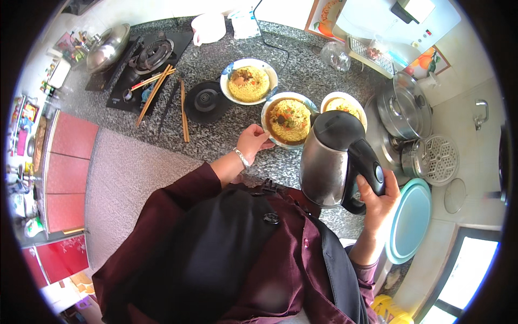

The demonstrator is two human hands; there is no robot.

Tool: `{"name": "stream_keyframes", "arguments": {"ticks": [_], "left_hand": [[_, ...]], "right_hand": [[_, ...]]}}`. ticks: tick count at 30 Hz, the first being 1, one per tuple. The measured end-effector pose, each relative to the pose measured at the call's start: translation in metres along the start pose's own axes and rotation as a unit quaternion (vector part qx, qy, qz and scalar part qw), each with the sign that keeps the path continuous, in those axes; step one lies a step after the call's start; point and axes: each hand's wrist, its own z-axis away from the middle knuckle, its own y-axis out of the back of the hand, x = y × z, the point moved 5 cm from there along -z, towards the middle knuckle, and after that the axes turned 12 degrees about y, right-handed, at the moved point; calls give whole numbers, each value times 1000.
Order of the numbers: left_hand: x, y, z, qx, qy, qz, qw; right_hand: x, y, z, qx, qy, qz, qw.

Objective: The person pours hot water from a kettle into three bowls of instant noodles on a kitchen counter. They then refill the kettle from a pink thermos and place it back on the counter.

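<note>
My right hand grips the black handle of a stainless steel electric kettle. The kettle's spout is above the right rim of the middle bowl, which holds instant noodles, seasoning and brownish liquid. With thumb and fingers, my left hand pinches that bowl's near-left rim. Behind it to the left is another bowl with a round noodle cake and dark seasoning. A third bowl of noodles is partly hidden behind the kettle lid. Whether water is flowing cannot be seen.
The kettle's black power base lies left of the bowls, beside wooden chopsticks. More chopsticks lie across a black gas hob. Steel pots and a pale blue-green lid stand at the right, with a plastic bag behind.
</note>
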Motion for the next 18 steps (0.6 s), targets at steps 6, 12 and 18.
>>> {"name": "stream_keyframes", "arguments": {"ticks": [6,12,18], "left_hand": [[42,60,-5,45,32,125,991],[98,94,-37,1,49,57,997],[117,99,-65,-30,100,-25,994]], "right_hand": [[-34,-40,17,13,-18,20,1000],[-76,-103,30,63,-63,73,993],[-99,-165,30,94,-122,58,986]]}}
